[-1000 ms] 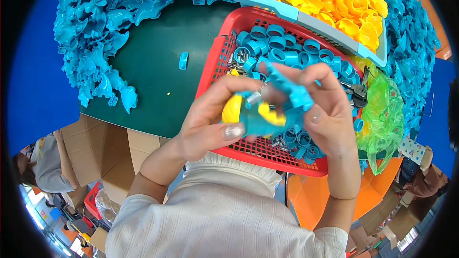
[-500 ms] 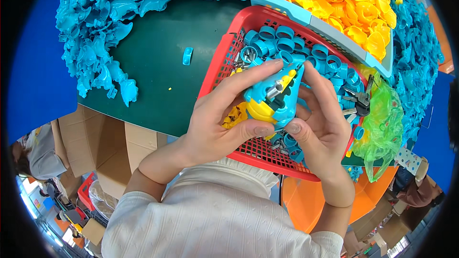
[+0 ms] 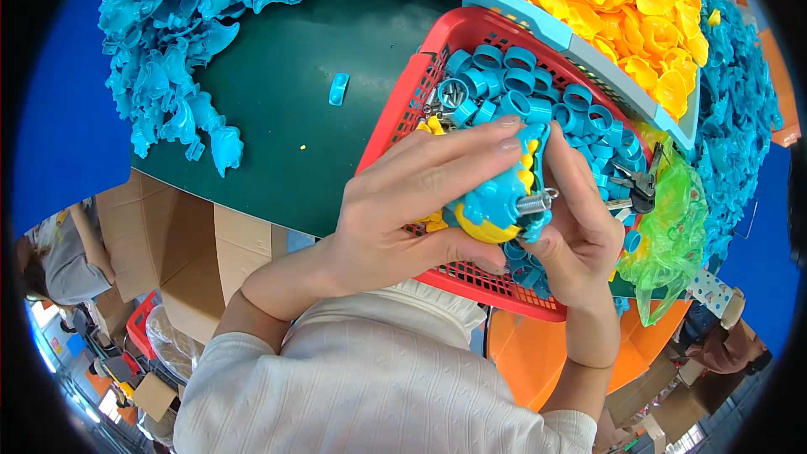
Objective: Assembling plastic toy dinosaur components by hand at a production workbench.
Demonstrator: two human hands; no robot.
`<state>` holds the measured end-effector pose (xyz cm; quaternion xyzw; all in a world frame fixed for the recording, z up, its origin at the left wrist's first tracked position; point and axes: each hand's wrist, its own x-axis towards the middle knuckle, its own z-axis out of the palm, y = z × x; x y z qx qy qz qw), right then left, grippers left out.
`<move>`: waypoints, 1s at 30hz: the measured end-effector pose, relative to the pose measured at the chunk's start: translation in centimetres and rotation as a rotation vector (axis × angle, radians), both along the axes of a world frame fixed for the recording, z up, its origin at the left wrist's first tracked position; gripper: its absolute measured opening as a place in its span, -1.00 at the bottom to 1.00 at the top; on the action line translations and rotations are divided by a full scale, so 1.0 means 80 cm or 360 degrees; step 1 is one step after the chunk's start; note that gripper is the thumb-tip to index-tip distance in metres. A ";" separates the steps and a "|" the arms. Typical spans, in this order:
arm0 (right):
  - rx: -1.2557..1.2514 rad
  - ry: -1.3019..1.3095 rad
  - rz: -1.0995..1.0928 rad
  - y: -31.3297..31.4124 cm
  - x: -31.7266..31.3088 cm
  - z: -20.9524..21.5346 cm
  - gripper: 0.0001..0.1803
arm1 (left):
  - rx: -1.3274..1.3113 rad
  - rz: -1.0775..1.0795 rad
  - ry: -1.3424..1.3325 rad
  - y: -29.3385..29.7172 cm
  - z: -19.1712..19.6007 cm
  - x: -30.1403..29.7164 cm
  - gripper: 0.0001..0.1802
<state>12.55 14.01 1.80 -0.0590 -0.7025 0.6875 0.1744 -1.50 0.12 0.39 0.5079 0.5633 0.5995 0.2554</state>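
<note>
Between both hands is a blue and yellow plastic toy body [image 3: 494, 200], held over the red basket. My left hand [image 3: 395, 193] grips its left side, fingers across the top and thumb below. On the opposite side, my right hand [image 3: 580, 231] closes round the blue edge with thumb and fingers. A metal coil spring [image 3: 535, 202] sticks out of the toy's open side, near my right thumb. Yellow tooth-like bumps line the opening. My palms hide part of the toy.
Below the hands, the red basket [image 3: 393, 122] holds blue rings [image 3: 519, 81] and small metal parts. A light blue crate [image 3: 551, 29] of yellow shells adjoins it. Keys [image 3: 640, 189] and a green plastic bag [image 3: 672, 235] lie at right. Blue shells [image 3: 176, 59] are heaped at left.
The toy has turned and shifted slightly right in my hands. Its open side now faces more to the right, and the spring's end shows clearly. Both hands keep their hold.
</note>
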 end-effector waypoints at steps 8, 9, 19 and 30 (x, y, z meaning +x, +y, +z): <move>0.0072 -0.0066 -0.0016 0.000 0.001 0.000 -0.24 | 0.0008 0.0132 0.0058 0.000 0.002 0.000 -0.24; 0.0074 -0.0066 -0.0041 -0.001 0.001 0.000 -0.24 | -0.0019 0.0063 0.0106 -0.001 0.002 -0.001 -0.22; 0.0315 -0.0120 -0.0043 0.002 0.001 0.000 -0.27 | -0.0136 0.0124 0.0254 0.002 0.008 0.001 -0.30; 0.0117 -0.0095 -0.0279 -0.014 -0.010 0.004 -0.22 | 0.0073 -0.0057 -0.0576 0.004 -0.013 0.028 -0.25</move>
